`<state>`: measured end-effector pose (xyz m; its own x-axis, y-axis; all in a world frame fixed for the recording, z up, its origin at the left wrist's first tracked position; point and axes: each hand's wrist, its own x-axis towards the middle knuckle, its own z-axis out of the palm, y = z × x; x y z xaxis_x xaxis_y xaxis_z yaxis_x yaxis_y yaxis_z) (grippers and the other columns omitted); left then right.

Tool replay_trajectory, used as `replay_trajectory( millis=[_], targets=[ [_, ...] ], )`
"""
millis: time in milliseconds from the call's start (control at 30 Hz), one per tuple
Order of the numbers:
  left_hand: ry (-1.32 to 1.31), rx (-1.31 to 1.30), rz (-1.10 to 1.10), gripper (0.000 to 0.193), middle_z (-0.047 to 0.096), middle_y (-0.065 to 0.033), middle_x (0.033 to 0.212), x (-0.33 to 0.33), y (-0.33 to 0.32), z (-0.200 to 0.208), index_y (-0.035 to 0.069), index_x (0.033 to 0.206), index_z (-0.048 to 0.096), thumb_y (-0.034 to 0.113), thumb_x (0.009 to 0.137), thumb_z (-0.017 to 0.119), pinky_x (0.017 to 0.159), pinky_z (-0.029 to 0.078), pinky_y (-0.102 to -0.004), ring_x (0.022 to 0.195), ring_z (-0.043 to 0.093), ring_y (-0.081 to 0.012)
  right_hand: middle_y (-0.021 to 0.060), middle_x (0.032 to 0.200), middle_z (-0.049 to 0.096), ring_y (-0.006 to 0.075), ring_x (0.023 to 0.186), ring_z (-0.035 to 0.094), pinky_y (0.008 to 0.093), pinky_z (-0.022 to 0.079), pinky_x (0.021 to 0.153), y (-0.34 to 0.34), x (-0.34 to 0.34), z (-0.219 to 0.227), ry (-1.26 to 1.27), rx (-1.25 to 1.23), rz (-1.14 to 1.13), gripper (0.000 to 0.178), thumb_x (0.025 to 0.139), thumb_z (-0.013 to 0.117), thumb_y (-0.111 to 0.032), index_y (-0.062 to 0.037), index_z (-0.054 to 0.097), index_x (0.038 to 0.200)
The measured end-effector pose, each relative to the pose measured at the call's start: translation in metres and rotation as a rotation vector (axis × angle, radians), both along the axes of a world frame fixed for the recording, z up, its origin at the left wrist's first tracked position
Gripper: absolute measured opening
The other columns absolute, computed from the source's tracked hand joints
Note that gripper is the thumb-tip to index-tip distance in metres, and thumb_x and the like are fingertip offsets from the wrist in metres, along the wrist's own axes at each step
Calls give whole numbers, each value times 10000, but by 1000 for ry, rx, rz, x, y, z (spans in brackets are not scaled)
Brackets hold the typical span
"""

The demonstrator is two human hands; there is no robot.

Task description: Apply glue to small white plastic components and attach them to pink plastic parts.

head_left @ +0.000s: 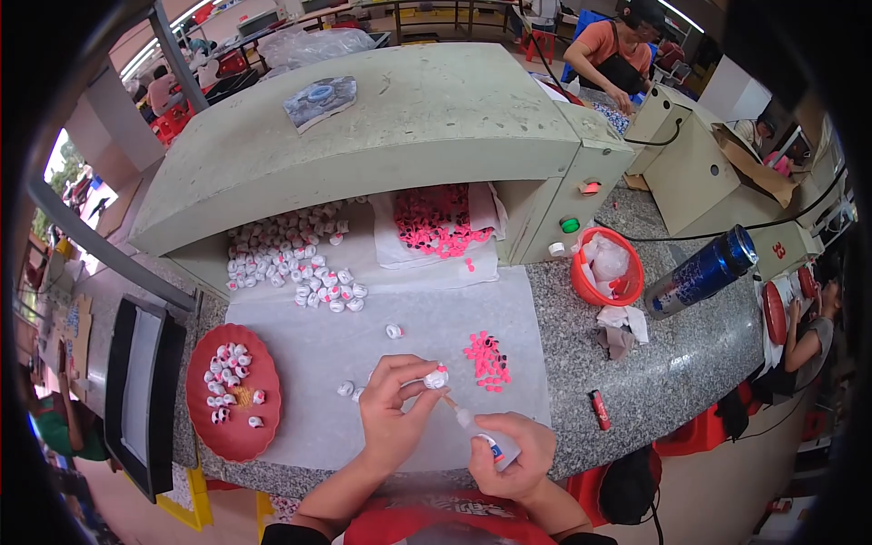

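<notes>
My left hand (392,409) is closed, pinching a small white figure piece (437,377) with a pink spot between thumb and fingers. In my closed right hand (520,454) is a small squeeze bottle (493,446) with a blue and red label. Its whitish nozzle (463,417) has a thin tip pointing at the piece, close below it; I cannot tell whether they touch. A loose white piece (393,331) lies beyond my left hand, and a couple more sit beside its knuckles. Small pink parts (488,361), some with dark faces, lie scattered beyond my right hand.
White paper (300,363) covers the bench. A red scalloped tray (232,440) holds several pieces, beside a black box (136,400). Under the metal hood (381,118) lie piles of white pieces (327,286) and pink parts (440,222). An orange bin (581,277) and blue bottle (699,272) stand right.
</notes>
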<state>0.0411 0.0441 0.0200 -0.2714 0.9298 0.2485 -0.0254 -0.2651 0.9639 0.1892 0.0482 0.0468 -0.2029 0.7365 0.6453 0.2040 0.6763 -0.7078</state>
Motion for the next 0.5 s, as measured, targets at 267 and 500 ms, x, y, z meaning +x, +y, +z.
replay_trajectory(
  millis=[267,500],
  targets=[
    [-69,-7,-22,296,487,-125,1011,-1,1,-2,-64,964,534,-174,691,566,772,522,-297,909,568,-201,118,659,598,212,512,590,267,454,462,2,4,4,-18,-56,-58,217,640,624,-21,17,566,845],
    [-323,-205,-132,303,570,-148,989,-8,1,1,-47,981,527,-155,701,569,759,519,-320,916,595,-251,120,669,603,210,522,595,266,458,471,2,7,5,-7,-38,-57,211,641,624,-24,18,566,840]
  ],
)
